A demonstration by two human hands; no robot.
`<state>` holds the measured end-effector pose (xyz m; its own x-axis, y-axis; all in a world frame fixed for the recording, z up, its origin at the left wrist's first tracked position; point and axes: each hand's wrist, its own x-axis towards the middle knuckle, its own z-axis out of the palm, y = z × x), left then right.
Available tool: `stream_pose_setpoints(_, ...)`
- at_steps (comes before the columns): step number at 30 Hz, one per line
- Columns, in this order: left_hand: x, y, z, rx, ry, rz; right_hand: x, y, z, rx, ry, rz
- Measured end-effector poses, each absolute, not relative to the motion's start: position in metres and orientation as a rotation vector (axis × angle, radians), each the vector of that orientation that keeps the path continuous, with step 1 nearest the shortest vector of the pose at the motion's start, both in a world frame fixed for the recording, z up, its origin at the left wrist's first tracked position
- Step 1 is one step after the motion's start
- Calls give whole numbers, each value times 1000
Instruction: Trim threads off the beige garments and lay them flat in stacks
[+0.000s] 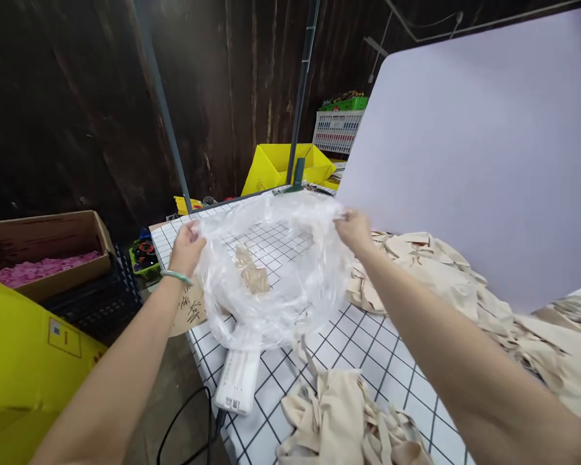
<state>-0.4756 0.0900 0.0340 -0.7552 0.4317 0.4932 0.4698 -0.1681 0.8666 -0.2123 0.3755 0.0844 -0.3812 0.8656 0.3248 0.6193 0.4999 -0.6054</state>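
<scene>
A large clear plastic bag (275, 323) is stretched between my two hands above the checked table. My left hand (186, 248) pinches its left edge, fingers closed. On the opposite side my right hand (353, 229) grips the bag's upper right edge, also closed. Through the bag a small beige packet (252, 268) shows, though I cannot tell whether it lies inside the bag or beneath it. A white power strip (239, 384) sits partly under the bag's lower side. Beige fabric pieces (341, 413) lie in a heap nearest me.
More beige fabric (430, 265) is piled along the right, below a large pale panel (465, 148). Yellow bins (271, 168) stand behind the checked table (363, 342). At left are a cardboard box (97, 239) of pink pieces and a yellow container (24, 361). A black cable (181, 410) hangs beside the table.
</scene>
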Motion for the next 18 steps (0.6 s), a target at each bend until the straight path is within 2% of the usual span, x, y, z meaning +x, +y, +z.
stream_pose_setpoints(5, -441, 49, 65, -1013, -1672, -2530, -151, 376, 112, -892, -1769, 485)
stream_pose_setpoints(10, -419, 6, 52, -802, -1556, -2744, -77, 352, 106, -879, -1682, 440)
stream_pose_setpoints(13, -416, 2, 40, -697, -1582, -2796, -58, 330, 116, -932, -1787, 178)
stream_pose_setpoints(16, -412, 11, 37, -695, -1639, -2801, -75, 294, 123, -575, -2007, -104)
stream_pose_setpoints(17, -409, 16, 37, -714, -1650, -2794, -90, 280, 119, -380, -2108, -97)
stream_pose_setpoints(18, -407, 21, 39, -733, -1653, -2787, -109, 268, 111, -204, -2325, 68)
